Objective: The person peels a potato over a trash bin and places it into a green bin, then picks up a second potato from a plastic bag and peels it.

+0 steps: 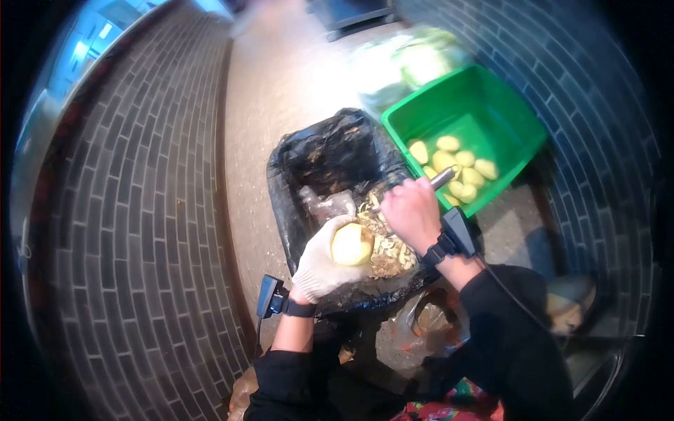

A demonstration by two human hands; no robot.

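Note:
My left hand [325, 261], in a pale knitted glove, holds a mostly peeled potato [351, 245] over a bin lined with a black bag [284, 182]. Bare and closed, my right hand [412, 212] grips a tool with a dark handle [442, 178] that sticks out past the fist; its working end is hard to make out. Peelings [390, 256] lie in the bin beneath both hands. To the right of the bin, a green crate [516, 119] holds several peeled potatoes [445, 160].
Behind the crate are clear bags with pale green contents [421, 59]. Brick walls [154, 175] rise on both sides. A dark object [358, 17] stands at the far end of the floor [260, 91]. A plastic bag [428, 323] lies near my legs.

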